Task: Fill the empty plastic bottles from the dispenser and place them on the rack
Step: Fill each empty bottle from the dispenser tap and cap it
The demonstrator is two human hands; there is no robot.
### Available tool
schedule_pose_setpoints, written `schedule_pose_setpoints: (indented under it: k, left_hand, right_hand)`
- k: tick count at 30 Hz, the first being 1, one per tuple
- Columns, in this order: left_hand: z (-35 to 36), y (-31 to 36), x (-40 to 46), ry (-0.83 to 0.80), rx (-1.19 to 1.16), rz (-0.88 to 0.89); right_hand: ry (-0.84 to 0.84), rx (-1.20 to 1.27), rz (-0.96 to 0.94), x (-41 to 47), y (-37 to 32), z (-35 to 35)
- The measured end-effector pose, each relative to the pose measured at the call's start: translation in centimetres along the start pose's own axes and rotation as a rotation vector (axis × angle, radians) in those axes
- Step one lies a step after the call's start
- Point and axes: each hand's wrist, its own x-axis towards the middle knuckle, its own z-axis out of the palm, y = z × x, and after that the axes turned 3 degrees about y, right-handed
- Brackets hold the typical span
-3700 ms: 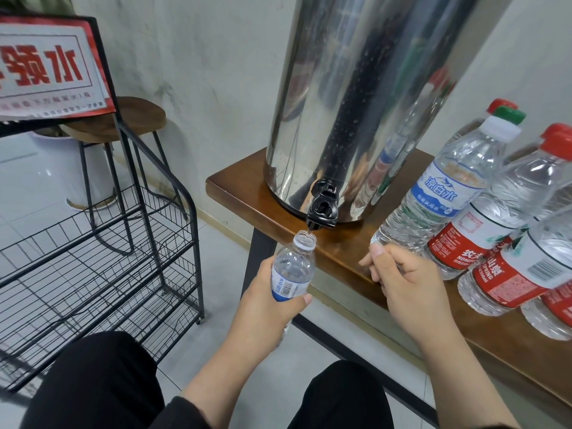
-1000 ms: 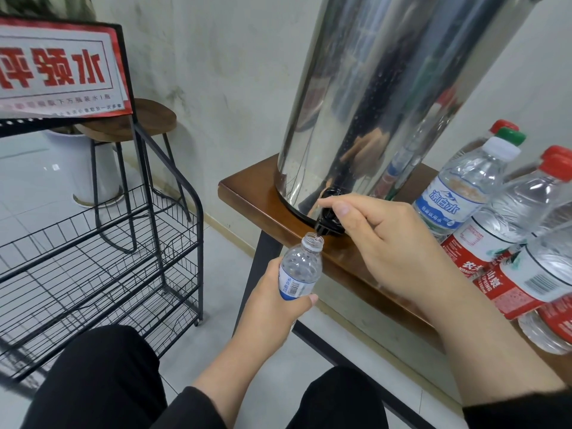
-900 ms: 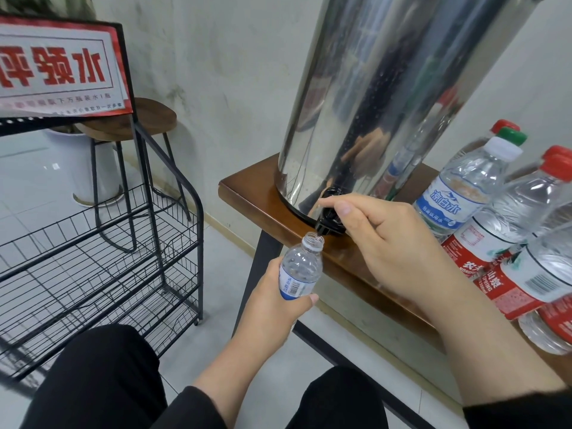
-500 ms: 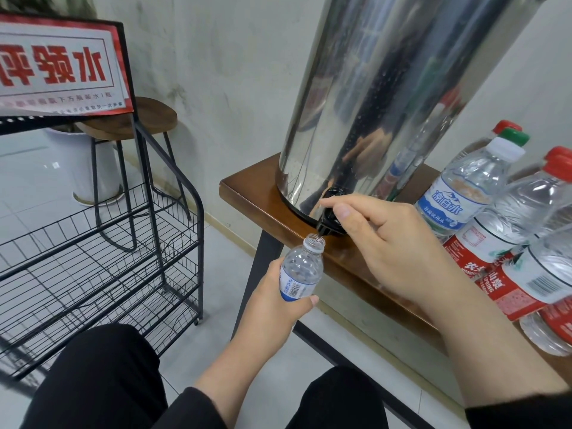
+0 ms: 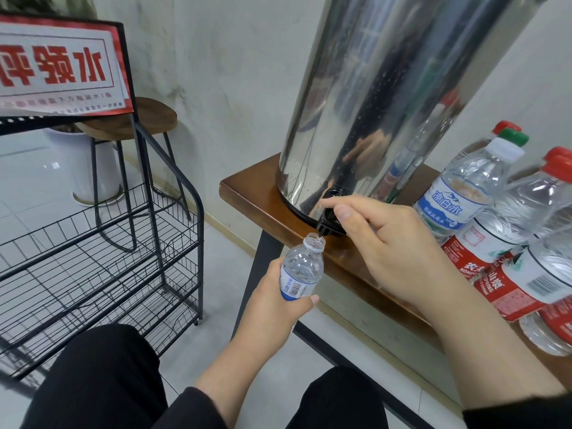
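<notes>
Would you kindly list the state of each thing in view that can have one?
small bottle: uncapped, upright, mouth under the tap
left hand: grips the small bottle
right hand: fingers on the tap
tap: flow cannot be told
bottles on table: capped
rack: visible shelves hold no bottles

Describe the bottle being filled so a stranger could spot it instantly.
Find the tall steel dispenser on the wooden table, then its black tap. Directly beneath, the left hand grips a small blue-labelled bottle, the only uncapped one.
</notes>
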Motion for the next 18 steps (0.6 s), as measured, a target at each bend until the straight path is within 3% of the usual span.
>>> schedule_pose_setpoints:
  k: [18]
  left_hand:
    - [-0.04, 0.23, -0.11, -0.003, 0.003, 0.0]
  right_hand:
    - [-0.04, -0.073, 0.02, -0.03, -0.01, -0.05]
